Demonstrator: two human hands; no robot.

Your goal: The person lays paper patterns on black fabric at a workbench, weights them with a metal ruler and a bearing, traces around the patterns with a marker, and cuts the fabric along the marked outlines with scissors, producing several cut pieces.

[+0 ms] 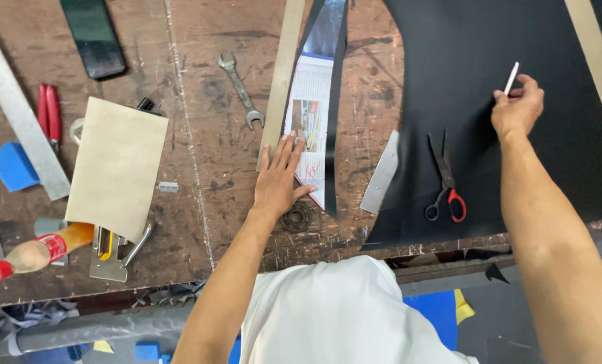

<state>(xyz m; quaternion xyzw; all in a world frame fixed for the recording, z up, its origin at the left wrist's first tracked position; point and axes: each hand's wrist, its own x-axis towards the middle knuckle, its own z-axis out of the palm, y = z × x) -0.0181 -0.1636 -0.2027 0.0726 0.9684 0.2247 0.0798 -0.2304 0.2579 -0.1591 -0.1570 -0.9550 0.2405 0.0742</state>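
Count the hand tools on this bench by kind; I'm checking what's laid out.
Scissors: 1
Open-ended spanner: 1
Red-handled pliers: 1
Staple gun: 1
Metal ruler: 1
White marking pencil, held in the right hand: 1
Total: 6

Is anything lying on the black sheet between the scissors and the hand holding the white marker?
Nothing visible. The right hand holds the white marker against the black sheet, and the scissors lie lower down on the sheet, with only bare sheet between them.

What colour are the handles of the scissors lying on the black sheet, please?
One handle is red, the other black, on the scissors; the head view shows it.
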